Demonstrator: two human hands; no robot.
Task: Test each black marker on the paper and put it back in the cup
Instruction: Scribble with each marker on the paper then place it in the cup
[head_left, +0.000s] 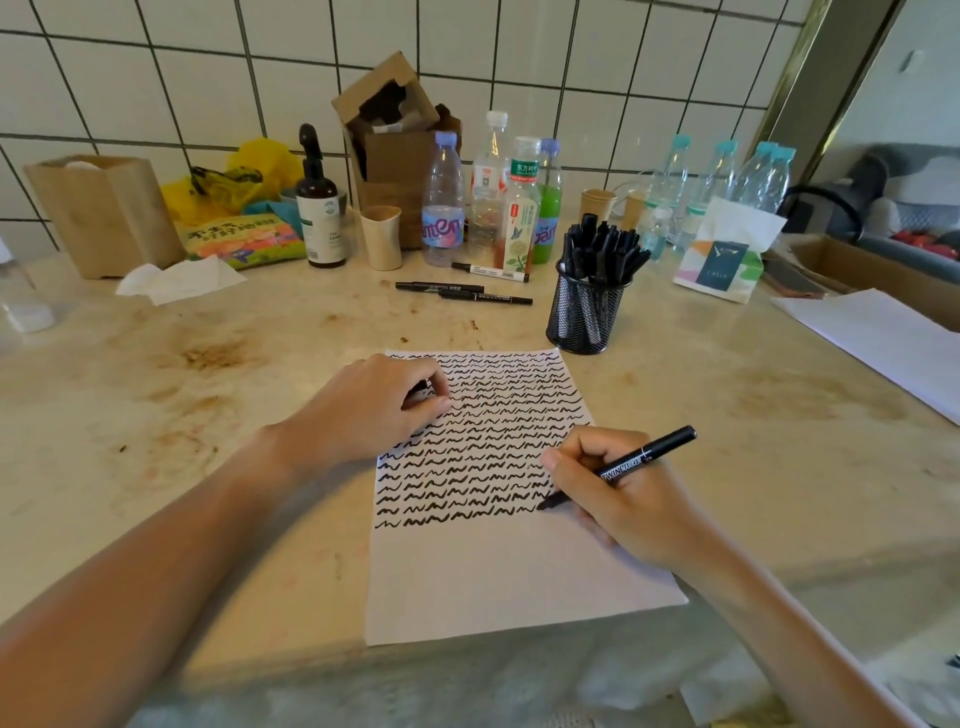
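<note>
- stained beige counter (218, 364)
- paper (498, 571) flat under the marker grip, squiggle rows on its far half
- mesh cup (584, 312) beyond the grip
- three loose markers (462, 291) far-left of the grip

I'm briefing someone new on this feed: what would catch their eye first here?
First the paper at the counter's front, its upper half packed with rows of black squiggles. The right hand holds a black marker with its tip at the end of the lowest row, while the left hand rests on the sheet's upper left. Behind stands a mesh cup crammed with markers.
</note>
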